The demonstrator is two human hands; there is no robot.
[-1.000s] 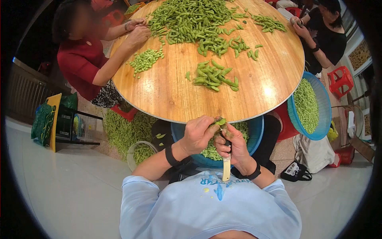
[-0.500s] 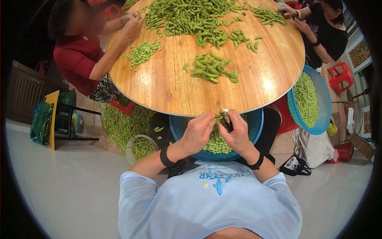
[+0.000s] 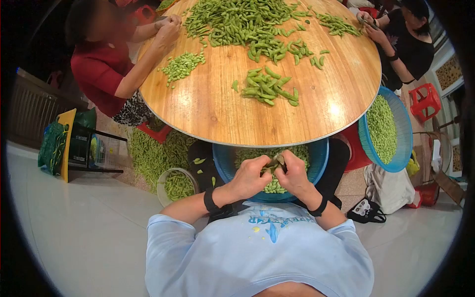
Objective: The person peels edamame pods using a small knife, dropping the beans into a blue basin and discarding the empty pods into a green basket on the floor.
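Note:
My left hand (image 3: 249,177) and my right hand (image 3: 296,175) are closed together just below the table's near edge. Fingers of both pinch a green-brown bean pod (image 3: 271,165), partly hidden by the fingertips. Something dark shows at the right fingertips, too small to make out. Under my hands, a blue plastic basket (image 3: 221,166) sits between my legs, with shelled green beans (image 3: 247,152) in it. Ahead on the round wooden table (image 3: 198,116) lies a small pile of green bean pods (image 3: 267,85).
A large pod heap (image 3: 237,24) covers the table's far part, with shelled beans (image 3: 182,67) at left. One person (image 3: 101,67) sits left, another (image 3: 408,42) right. A second blue basket (image 3: 406,136) of beans stands right; a pod-filled bucket (image 3: 162,190) is left.
Both hands have dropped slightly toward me, off the table edge and over the basket, still pinched together. More of the beans beyond them shows. The view has shifted a little.

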